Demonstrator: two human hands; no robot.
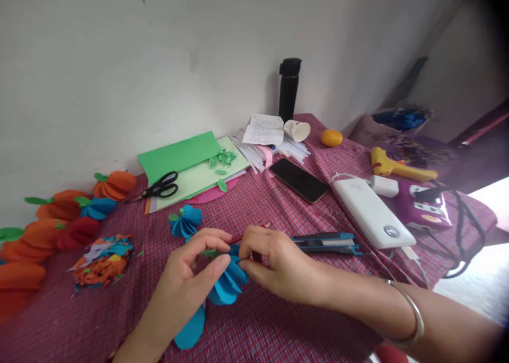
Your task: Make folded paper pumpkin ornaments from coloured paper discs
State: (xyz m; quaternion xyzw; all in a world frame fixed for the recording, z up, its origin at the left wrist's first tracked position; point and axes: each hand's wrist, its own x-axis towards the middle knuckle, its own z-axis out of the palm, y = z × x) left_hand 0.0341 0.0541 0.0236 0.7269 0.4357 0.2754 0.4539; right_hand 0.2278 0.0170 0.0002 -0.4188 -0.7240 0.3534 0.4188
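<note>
My left hand (pixel 191 275) pinches a blue folded-paper fruit (pixel 228 286) with a small green leaf at its top, thumb and fingers closed on it. My right hand (pixel 274 262) meets it from the right, fingers closed on the same blue piece, with a thin red stick showing just above the fingers. A second blue paper fruit (pixel 185 221) lies just beyond my left hand. A loose blue paper piece (pixel 191 331) lies under my left wrist.
Orange, red and blue paper fruits (pixel 59 214) line the left edge beside a scrap pile (pixel 103 259). Scissors (pixel 157 189) rest on green sheets (pixel 186 159). A phone (pixel 299 179), power bank (pixel 371 212), blue stapler (pixel 326 243), yellow glue gun (pixel 397 167), orange (pixel 331 137) and black flask (pixel 289 87) stand behind.
</note>
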